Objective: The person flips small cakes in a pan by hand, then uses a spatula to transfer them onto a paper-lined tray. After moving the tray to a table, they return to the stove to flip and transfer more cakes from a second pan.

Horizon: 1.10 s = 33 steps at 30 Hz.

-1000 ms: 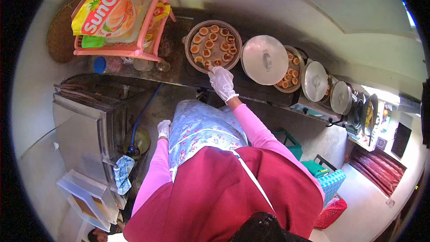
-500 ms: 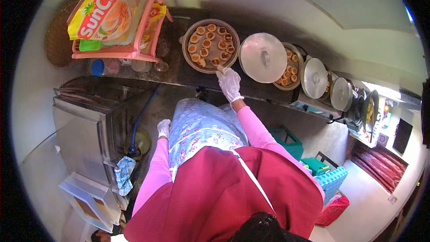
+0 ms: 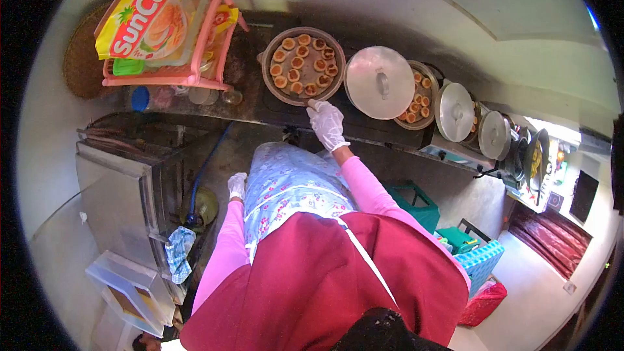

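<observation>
A round metal pan [image 3: 303, 96] holds several small round pastries [image 3: 297, 63], browned on top, some darker than others. At its near rim is my right hand [image 3: 327, 123] in a clear plastic glove. The fingers are pinched together, and a small brownish bit shows at their tips; I cannot make out what it is. My left hand [image 3: 237, 186], gloved too, hangs low beside the blue flowered apron [image 3: 292, 179]. Its fingers look curled in, with nothing seen in them. Right of the pan lies a round metal lid [image 3: 374, 82], partly covering a second pan [image 3: 426, 121] of pastries.
More lidded pans [image 3: 455, 114] line the counter to the right. At left stands a pink rack [image 3: 195, 80] with a SunCo pouch [image 3: 140, 16]. Below it are a metal cabinet [image 3: 114, 198] and a blue hose [image 3: 208, 159]. A green stool [image 3: 414, 206] stands at lower right.
My right hand has drawn back slightly from the pan toward me, its fingertips shifting left to the rim. A pastry near the pan's near edge has shifted a little. My left hand stays put.
</observation>
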### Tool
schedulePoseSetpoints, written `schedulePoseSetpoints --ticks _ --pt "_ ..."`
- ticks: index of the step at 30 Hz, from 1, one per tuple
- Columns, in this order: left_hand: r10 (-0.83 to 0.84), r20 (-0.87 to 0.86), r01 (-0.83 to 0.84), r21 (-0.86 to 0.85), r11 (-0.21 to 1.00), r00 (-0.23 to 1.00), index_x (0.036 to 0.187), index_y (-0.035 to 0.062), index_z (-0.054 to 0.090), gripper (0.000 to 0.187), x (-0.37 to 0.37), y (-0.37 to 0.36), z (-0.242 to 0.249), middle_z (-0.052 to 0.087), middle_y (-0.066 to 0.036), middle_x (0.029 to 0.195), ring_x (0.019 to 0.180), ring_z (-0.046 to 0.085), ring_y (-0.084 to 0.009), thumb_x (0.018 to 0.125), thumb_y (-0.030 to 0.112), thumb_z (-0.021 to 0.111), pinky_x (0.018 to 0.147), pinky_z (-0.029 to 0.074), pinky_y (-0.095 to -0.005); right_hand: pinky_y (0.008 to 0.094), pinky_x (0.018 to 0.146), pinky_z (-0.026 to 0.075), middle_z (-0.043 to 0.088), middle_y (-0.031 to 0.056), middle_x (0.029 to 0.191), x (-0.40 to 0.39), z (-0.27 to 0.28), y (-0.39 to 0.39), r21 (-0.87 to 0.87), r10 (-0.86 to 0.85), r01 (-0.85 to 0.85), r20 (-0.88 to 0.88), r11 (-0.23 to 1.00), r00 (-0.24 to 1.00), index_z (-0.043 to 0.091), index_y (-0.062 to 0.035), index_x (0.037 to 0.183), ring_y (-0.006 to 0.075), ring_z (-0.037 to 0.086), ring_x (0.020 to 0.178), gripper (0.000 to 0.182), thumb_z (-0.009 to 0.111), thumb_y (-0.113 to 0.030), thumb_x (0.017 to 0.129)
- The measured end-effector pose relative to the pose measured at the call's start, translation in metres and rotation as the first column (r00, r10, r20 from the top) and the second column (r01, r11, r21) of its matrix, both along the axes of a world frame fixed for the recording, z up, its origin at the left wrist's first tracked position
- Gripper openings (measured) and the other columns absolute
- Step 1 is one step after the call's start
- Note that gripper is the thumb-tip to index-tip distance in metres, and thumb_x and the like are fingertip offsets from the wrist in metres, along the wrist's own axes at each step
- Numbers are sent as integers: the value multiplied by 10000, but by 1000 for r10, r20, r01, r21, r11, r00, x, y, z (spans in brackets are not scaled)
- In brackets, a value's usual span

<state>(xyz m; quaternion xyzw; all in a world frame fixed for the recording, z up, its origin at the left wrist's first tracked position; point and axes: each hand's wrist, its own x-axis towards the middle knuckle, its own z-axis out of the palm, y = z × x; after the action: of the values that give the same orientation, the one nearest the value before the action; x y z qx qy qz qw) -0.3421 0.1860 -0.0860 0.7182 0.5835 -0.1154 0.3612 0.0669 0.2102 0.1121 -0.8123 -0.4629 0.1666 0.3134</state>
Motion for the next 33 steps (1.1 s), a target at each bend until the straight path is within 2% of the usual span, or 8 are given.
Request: schedulePoseSetpoints --ticks 5,8,11,17,20,23,32,33 --pt "129 -16 -130 -107 986 992 869 89 707 309 13 0 26 677 -163 967 937 620 -325 850 314 497 816 454 -436 438 674 476 655 164 805 33 28 -7 -86 -166 165 -12 983 986 678 -71 987 350 632 757 218 567 -215 867" --pt "174 -131 -202 -244 948 976 828 79 704 302 27 7 41 676 -175 934 913 624 -320 836 308 507 785 453 -431 432 683 481 659 166 803 49 10 -9 -125 -116 120 39 985 993 684 -68 984 350 635 765 226 560 -218 868" --pt "118 -17 -119 -86 989 993 823 77 713 281 21 4 33 687 -162 920 915 635 -301 826 295 537 794 466 -407 425 730 479 670 173 851 50 -7 -13 -91 -110 109 -5 990 994 694 -69 979 346 637 818 234 577 -231 858" --pt "401 127 -374 -189 908 907 893 65 721 264 23 6 33 696 -131 967 984 632 -284 813 275 583 866 467 -384 415 750 473 669 170 882 36 -1 -16 -93 -61 51 -106 994 993 703 -81 989 334 634 854 259 614 -267 832" --pt "167 21 -165 -73 984 986 881 73 721 278 18 4 24 691 -138 975 973 631 -296 825 292 560 855 468 -399 413 755 474 674 169 900 32 -11 -18 -92 -28 20 -89 996 996 704 -89 1020 337 634 854 273 618 -263 829" --pt "-37 -28 38 28 999 999 873 83 721 296 9 3 17 687 -142 979 962 629 -306 845 302 524 839 467 -410 414 765 475 678 168 912 37 -1 -15 -125 -210 191 -166 974 963 703 -88 1026 340 633 860 272 624 -254 826" --pt "29 36 -30 29 999 999 856 68 716 314 9 0 21 687 -146 966 945 632 -309 853 305 511 832 463 -427 402 806 485 683 166 938 30 0 -14 -74 -167 154 -222 985 961 713 -87 999 327 641 908 267 626 -265 820" --pt "135 78 -132 -38 990 988 857 64 717 316 14 0 27 687 -149 964 945 633 -309 851 307 515 833 463 -425 402 805 485 684 163 936 28 2 -14 -64 -162 151 -238 986 958 712 -88 1002 324 642 905 270 628 -268 819"
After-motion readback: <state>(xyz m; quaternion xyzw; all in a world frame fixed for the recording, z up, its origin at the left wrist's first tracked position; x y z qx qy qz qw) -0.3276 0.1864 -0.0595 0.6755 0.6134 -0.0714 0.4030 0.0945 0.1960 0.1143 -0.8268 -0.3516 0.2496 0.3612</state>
